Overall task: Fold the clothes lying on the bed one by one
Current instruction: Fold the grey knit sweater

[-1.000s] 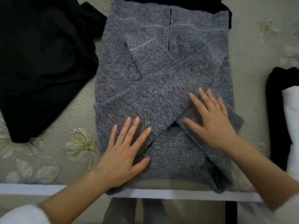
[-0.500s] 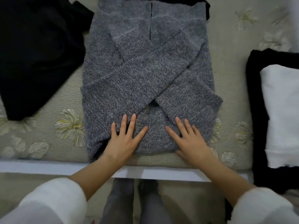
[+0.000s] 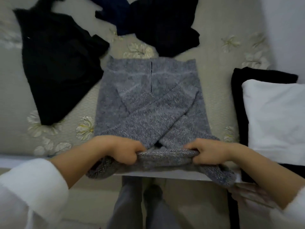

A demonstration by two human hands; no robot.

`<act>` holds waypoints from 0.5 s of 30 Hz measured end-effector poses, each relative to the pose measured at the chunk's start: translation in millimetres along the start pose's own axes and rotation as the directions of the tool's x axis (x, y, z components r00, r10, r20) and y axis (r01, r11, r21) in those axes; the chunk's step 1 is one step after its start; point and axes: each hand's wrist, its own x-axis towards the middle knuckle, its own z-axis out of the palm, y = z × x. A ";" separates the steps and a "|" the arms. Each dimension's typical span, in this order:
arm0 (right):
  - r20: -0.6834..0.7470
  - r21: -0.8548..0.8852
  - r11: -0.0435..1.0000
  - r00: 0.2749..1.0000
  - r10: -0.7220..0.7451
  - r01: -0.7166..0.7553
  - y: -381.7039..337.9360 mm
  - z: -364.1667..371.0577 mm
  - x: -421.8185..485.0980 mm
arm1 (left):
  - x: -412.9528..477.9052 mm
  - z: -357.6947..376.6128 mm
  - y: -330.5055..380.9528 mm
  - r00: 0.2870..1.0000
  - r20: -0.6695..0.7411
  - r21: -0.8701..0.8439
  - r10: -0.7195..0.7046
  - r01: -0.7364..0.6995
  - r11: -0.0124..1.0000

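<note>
A grey knitted sweater [image 3: 148, 100] lies flat on the bed with both sleeves crossed over its front. Its near edge is bunched up and lifted at the bed's front edge. My left hand [image 3: 125, 152] is closed on the left part of that near edge. My right hand [image 3: 208, 152] is closed on the right part of it. The sweater's near corners hang down past the bed's edge on both sides of my hands.
A black garment [image 3: 56, 63] lies spread at the left. Another dark garment [image 3: 161, 22] lies at the back. At the right sits a white folded item [image 3: 274, 116] on a black one [image 3: 237, 90]. The floral beige bedspread [image 3: 219, 76] lies underneath. My legs stand below the bed's edge.
My hands were pressing flat on the sweater. They slid toward me to its near edge and closed on it, lifting it. The view pulled back, showing more of the bed.
</note>
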 end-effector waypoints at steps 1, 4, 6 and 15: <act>0.066 0.023 1.000 0.998 0.011 -0.013 -3.7 -2.7 -4.7 | -4.4 -2.6 1.5 0.996 0.084 -0.027 -0.011 0.014 1.000; 0.097 -0.020 0.999 0.995 0.037 -0.035 -14.3 -22.5 -10.5 | -12.9 -23.5 -1.7 0.989 0.150 -0.114 -0.012 0.029 0.993; -0.020 -0.110 0.993 0.999 0.037 -0.039 -19.9 -46.0 -7.2 | -15.7 -47.5 -9.0 0.998 0.054 -0.128 -0.023 0.029 0.991; -0.277 -0.179 0.969 0.954 0.116 -0.169 -22.6 -139.7 64.1 | 10.0 -129.0 -62.2 0.795 -0.595 0.234 -0.119 0.314 0.920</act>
